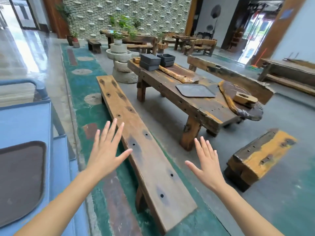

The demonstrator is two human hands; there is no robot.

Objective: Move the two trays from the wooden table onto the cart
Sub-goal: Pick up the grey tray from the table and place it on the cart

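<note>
Left hand: my left hand (106,153) is raised palm-down with the fingers fanned wide, gripping nothing, above the near end of the long bench.
Right hand: my right hand (205,165) is likewise splayed and empty, held over the grey floor between the bench and the table.
Tray on table: a dark rectangular tray (196,90) with rounded corners lies flat on the wooden table (172,87), near its front edge, well apart from both of my hands.
Tray on cart: a second dark tray (20,181) lies flat on the blue cart (25,123) at my far left, partly cut off by the frame edge.
Bench: a long plank bench (139,147) with dark knot holes runs between me and the table.
Boxes: two stacks of black boxes (156,61) stand at the table's far end.
Wood slab: a rough-edged slab (238,97) carrying a small wooden block overhangs the table's right end.
Stool: a short wooden block stool (259,157) stands on the floor to my right.
</note>
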